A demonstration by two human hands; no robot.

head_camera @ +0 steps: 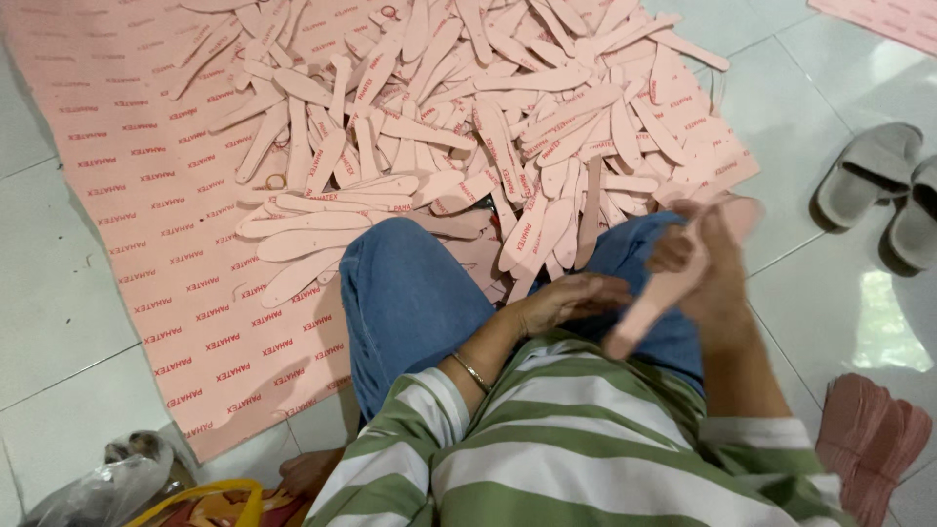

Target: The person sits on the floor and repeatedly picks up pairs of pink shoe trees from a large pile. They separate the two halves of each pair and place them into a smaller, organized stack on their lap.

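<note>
I sit on a tiled floor with my knees in blue jeans (410, 293). My right hand (708, 268) is raised and grips a pink sole-shaped cut-out (654, 303), which slants down to the left. Resting on my lap just left of that piece, my left hand (566, 298) has its fingers loosely curled and holds nothing visible; a thin bangle circles its wrist. In front of my knees lies a big heap of the same pink cut-outs (488, 117).
The heap lies on a large pink printed sheet (166, 244) spread over the tiles. Grey slippers (878, 181) stand at the right. A stack of darker pink pieces (869, 439) sits by my right elbow. A plastic bag (107, 483) lies bottom left.
</note>
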